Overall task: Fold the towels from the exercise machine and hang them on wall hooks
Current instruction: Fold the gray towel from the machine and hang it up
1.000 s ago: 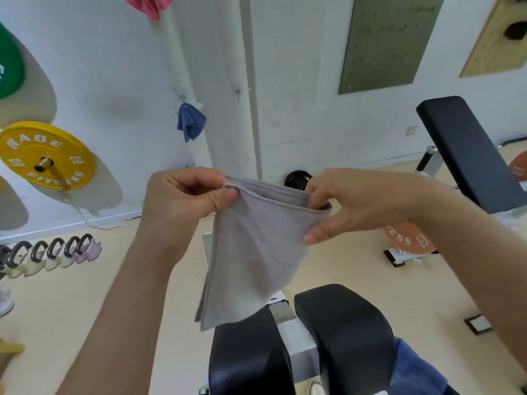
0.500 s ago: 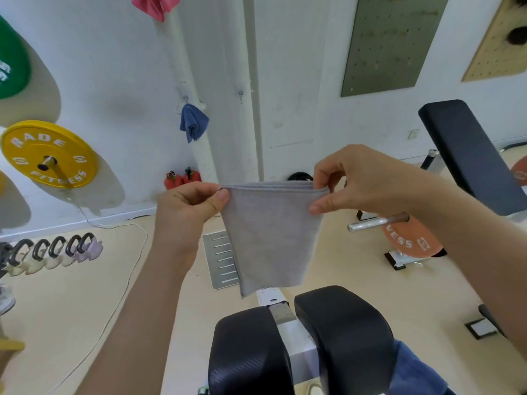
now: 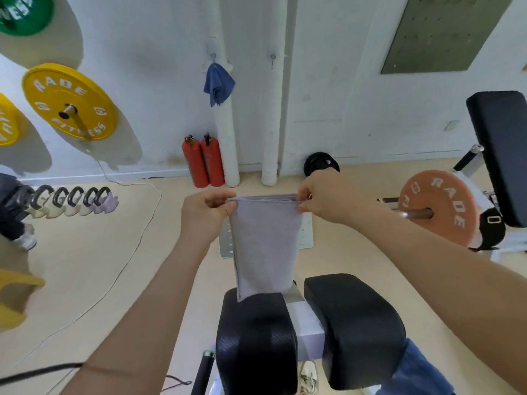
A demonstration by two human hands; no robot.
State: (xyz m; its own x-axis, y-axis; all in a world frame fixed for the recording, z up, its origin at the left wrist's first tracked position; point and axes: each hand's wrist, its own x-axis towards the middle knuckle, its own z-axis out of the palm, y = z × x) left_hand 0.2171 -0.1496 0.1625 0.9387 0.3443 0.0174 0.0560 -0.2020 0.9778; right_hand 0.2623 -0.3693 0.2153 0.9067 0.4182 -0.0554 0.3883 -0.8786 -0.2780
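White wall (image 3: 159, 52), yellow plate (image 3: 70, 101) reading "RADE FITNESS", hands pinching grey towel (image 3: 265, 246)

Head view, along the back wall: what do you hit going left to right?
green weight plate → yellow weight plate → red fire extinguishers → blue towel on hook → empty hook → grey-green pegboard

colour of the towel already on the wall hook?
Blue: the hung towel is plain blue, clearest in the head view, left of the bare hook.
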